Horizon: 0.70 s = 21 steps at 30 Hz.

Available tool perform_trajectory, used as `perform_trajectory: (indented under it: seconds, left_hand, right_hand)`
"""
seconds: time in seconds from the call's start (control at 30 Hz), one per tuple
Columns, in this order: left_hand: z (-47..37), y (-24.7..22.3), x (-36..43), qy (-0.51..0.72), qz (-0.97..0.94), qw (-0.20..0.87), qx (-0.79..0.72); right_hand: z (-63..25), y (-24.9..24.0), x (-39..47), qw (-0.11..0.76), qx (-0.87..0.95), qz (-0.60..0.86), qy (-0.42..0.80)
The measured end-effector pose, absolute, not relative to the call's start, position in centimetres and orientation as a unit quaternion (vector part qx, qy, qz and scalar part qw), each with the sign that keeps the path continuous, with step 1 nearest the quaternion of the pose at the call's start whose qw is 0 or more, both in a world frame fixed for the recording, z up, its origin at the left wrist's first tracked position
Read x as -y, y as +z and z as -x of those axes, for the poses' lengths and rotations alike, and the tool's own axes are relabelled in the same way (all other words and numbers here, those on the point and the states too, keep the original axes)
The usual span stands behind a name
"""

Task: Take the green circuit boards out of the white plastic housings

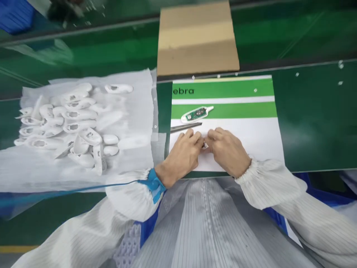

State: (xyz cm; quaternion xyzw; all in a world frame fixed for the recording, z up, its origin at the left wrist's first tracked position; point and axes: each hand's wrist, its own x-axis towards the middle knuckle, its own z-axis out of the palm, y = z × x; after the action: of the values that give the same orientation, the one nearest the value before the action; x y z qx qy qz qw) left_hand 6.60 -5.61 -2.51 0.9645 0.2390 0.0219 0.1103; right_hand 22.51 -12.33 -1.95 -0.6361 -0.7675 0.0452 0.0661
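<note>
My left hand (pixel 187 153) and my right hand (pixel 227 150) meet over a white and green sheet (pixel 251 137), fingers bent and fingertips close together. Between them shows a small dark and white piece (pixel 204 145), mostly covered by the fingers, so its kind is unclear. Both hands look closed in a pinch on it. Just beyond lies a white thermometer-shaped shell (pixel 184 118) with a green circuit board (pixel 199 113) in it, its narrow tip pointing right. A dark, slim tool like tweezers (pixel 186 127) rests between that shell and my left hand.
Many white plastic shells (pixel 80 115) lie heaped on a white foam sheet (pixel 136 111) at the left. A cardboard piece (pixel 198 41) stands behind the printed sheet. A blue wrist strap (pixel 154 184) with its cord runs left from my left wrist. Dark green mat (pixel 320 123) extends right.
</note>
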Motion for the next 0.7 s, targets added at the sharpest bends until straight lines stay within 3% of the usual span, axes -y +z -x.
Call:
perform_trajectory:
  seconds: [0.13, 0.3, 0.53, 0.7]
  left_hand:
    - [-6.3, -1.7, 3.8, 0.035, -0.957, 0.207, -0.199]
    - [-7.8, -2.4, 2.0, 0.156, -0.935, 0.257, -0.187]
    - [-9.6, -4.3, 0.8, 0.047, -0.943, 0.288, -0.159]
    - [-8.9, -3.5, 1.0, 0.073, -0.938, 0.300, -0.155]
  right_hand:
    - [-22.7, -1.9, 12.3, 0.080, 0.760, 0.640, 0.080]
    - [-22.0, -3.0, 13.3, 0.121, 0.728, 0.673, 0.049]
    - [-21.9, -3.1, 13.4, 0.206, 0.688, 0.676, 0.163]
    - [-22.8, -2.7, 13.9, 0.210, 0.662, 0.693, 0.195]
